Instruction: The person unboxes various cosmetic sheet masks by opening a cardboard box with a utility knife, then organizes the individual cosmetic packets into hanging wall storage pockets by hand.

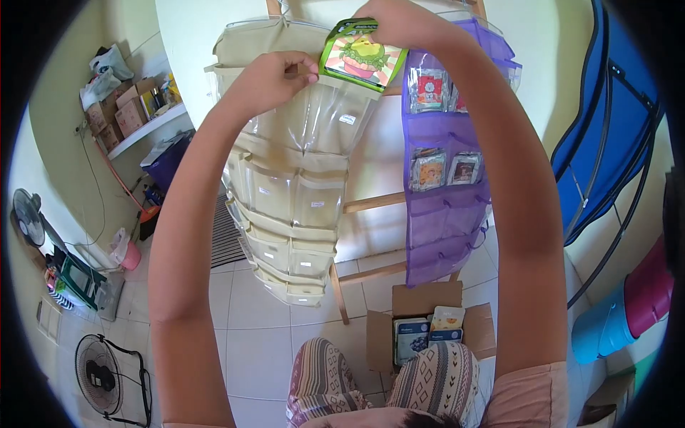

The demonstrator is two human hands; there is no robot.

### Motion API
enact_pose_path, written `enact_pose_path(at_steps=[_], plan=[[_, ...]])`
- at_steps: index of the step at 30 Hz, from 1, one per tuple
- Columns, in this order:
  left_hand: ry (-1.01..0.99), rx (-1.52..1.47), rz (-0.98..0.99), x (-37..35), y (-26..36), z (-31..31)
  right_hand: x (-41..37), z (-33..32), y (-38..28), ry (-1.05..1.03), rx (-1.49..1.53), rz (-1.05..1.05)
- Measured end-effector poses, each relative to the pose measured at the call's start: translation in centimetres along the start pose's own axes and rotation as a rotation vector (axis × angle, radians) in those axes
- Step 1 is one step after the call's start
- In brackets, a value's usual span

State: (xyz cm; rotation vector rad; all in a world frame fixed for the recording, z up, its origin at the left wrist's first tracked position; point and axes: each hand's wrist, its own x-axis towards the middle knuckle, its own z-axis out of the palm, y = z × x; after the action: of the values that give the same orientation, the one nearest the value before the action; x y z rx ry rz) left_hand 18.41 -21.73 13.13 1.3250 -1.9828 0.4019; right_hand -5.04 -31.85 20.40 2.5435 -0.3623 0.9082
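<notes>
Positioning, at cream organizer's (258, 44) upper pocket: one green packet (359, 63). Right grip (399, 23): closed on packet's top. Left grip (275, 82): narrow, beside packet; contents unclear. Careful alignment seems needed.

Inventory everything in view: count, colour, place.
Beige organizer: one, hanging, centre
Purple organizer: one, hanging, centre right
Green packet: one, at beige organizer's top
Foil packets: several, multicoloured, purple pockets
Rack: one, brown, behind organizers
Carton: one, brown, floor
Packs: several, blue and white, in carton
Fans: two, dark, left
Buckets: two, blue and dark pink, right
Broom: one, orange, left
Pink bin: one, left
Shelf: one, white, holding boxes, upper left
Blue panel: one, right
Clutter: uncountable, mixed, left
Legs: two, patterned trousers, bottom
Left hand: one, at packet's edge
Right hand: one, gripping packet's top
</notes>
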Motion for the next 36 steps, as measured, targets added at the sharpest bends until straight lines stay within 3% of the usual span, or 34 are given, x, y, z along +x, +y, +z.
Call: enact_pose_path(at_steps=[3,6,10,15,18,21,22,25,29,30,33,34,36], plan=[[-0.016,0.057,-0.034,0.1,0.6,-0.6,0.1,-0.8,-1.5,-0.072,-0.012,0.100],[0.011,-0.006,-0.048,0.1,0.1,-0.2,1.2,0.3,-0.9,-0.051,-0.017,0.018],[0.138,-0.167,0.078,-0.3,-2.3,1.1,1.8,1.6,0.1,-0.220,0.258,0.141],[0.209,-0.131,0.110,-1.0,-1.7,0.8,1.0,1.7,2.2,-0.309,0.577,0.382],[0.203,-0.065,0.104,-1.3,-0.7,1.0,1.1,2.7,-0.5,-0.511,0.673,0.323],[0.206,-0.051,0.098,-1.6,-1.0,1.6,1.7,2.4,-1.9,-0.576,0.516,0.338],[0.216,-0.059,0.099,-1.6,-1.2,1.8,2.3,2.9,0.2,-0.621,0.688,0.343],[0.349,-0.052,0.162,-1.4,-1.1,2.1,2.4,0.5,0.8,-0.280,0.423,0.206],[0.373,-0.021,0.175,-1.8,-0.4,3.3,2.3,1.9,-1.6,-0.422,0.218,0.088],[0.390,-0.037,0.157,-1.8,-0.7,3.6,2.4,1.5,-1.5,-0.438,0.217,0.096],[0.413,-0.058,0.196,-0.9,-0.4,3.8,3.6,3.0,2.4,-0.560,0.639,0.346],[0.418,-0.062,0.216,-0.9,-0.2,4.0,2.9,2.7,0.6,-0.503,0.327,0.152],[0.398,-0.008,0.187,-1.5,0.4,4.6,2.3,3.9,-2.4,-0.555,0.200,0.158]])
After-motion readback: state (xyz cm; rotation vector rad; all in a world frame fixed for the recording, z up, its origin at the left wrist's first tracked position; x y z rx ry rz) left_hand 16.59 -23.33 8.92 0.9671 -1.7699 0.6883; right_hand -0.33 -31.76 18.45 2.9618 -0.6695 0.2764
